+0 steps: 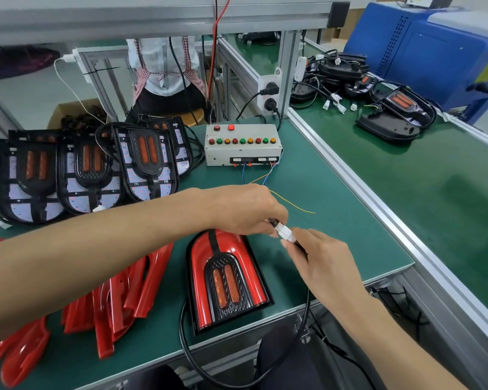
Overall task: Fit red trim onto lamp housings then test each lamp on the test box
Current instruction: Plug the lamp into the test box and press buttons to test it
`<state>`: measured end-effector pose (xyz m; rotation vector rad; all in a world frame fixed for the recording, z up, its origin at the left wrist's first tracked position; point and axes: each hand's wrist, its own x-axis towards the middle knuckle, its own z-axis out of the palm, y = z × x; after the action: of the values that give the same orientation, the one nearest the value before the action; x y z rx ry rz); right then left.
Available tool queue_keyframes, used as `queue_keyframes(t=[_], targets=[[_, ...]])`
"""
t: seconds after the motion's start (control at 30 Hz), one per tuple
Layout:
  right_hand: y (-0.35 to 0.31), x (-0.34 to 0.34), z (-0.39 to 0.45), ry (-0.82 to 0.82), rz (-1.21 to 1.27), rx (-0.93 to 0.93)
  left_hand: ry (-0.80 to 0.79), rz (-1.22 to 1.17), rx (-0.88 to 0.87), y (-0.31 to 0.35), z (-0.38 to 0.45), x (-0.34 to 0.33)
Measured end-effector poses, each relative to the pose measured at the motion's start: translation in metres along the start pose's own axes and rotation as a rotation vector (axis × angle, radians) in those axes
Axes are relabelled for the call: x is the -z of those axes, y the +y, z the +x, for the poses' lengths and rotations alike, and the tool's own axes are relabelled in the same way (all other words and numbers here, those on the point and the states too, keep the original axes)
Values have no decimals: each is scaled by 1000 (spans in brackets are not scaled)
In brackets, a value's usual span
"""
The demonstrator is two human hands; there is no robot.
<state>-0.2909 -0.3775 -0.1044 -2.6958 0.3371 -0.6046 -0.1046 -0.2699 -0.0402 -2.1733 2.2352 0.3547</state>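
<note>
Red trim is seen fitted on one lamp housing [227,280], which lies flat on the green bench mat [321,192] near the front edge, at about six o'clock from the test box [243,144]. A white connector [285,231] is held just above the lamp's curved end, pinched from one side by the fingertips of the left hand [248,209] and from the other by the fingertips of the right hand [321,263]; whether its two halves are fully mated cannot be told, since the fingers cover the joint. A black cable [197,361] is looped from the lamp past the bench edge and up to the right hand. Thin coloured wires [265,175] are run from the test box's front sockets toward the left hand. Loose red trim pieces [119,299] are piled at nine o'clock from the fitted lamp. Untrimmed housings [90,170] are stacked overlapping at nine o'clock from the test box. More lamps with tangled cables [378,97] are lying on the neighbouring bench at two o'clock.
</note>
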Motion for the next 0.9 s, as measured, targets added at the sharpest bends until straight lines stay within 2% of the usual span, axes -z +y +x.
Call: queue_keyframes(t=[0.23, 0.63, 0.9], targets=[[3, 1, 3, -1, 15, -18, 74, -2, 1, -8, -5, 5], [1, -4, -2, 20, 92, 0, -33, 86, -196, -7, 5, 9], [3, -13, -6, 45, 101, 34, 106, 58, -291, -11, 1, -7]])
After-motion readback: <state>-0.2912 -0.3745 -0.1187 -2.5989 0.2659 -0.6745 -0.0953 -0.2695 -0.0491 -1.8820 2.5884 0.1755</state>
